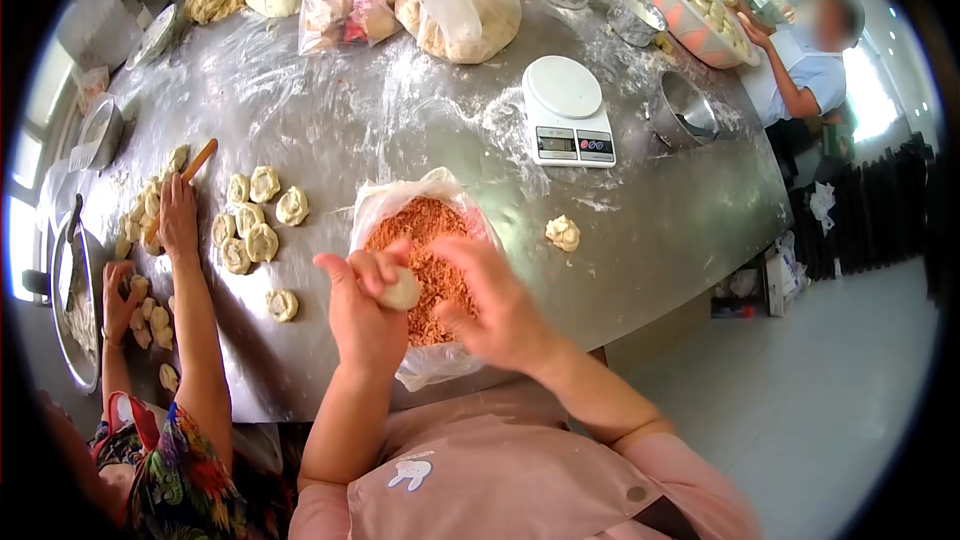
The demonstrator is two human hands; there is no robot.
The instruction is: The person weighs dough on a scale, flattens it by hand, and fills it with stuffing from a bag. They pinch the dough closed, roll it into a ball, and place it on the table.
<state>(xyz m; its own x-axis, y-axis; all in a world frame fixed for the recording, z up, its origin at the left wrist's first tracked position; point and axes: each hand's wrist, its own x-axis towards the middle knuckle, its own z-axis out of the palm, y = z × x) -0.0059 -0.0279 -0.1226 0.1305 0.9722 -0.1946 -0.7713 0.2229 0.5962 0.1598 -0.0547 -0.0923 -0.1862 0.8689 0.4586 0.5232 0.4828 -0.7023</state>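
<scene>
A small pale round of dough (402, 291) sits in the curled fingers of my left hand (366, 315). Close by on the right, my right hand (497, 308) is held with its fingers apart and nothing between them. Both hands are above an open plastic bag (428, 370) of crumbly orange-red filling (425, 222), which they partly cover. To the left, several flattened dough rounds (261, 242) lie on the metal table (400, 110). A single dough lump (563, 233) rests to the right of the bag.
At left, a co-worker's hands handle a wooden rolling pin (203, 158) and dough pieces, near a metal bowl of flour (80, 320). Farther back are a white scale (568, 112), tied bags (455, 15) and metal bowls (683, 110). Another person stands beside a patterned basin (700, 15).
</scene>
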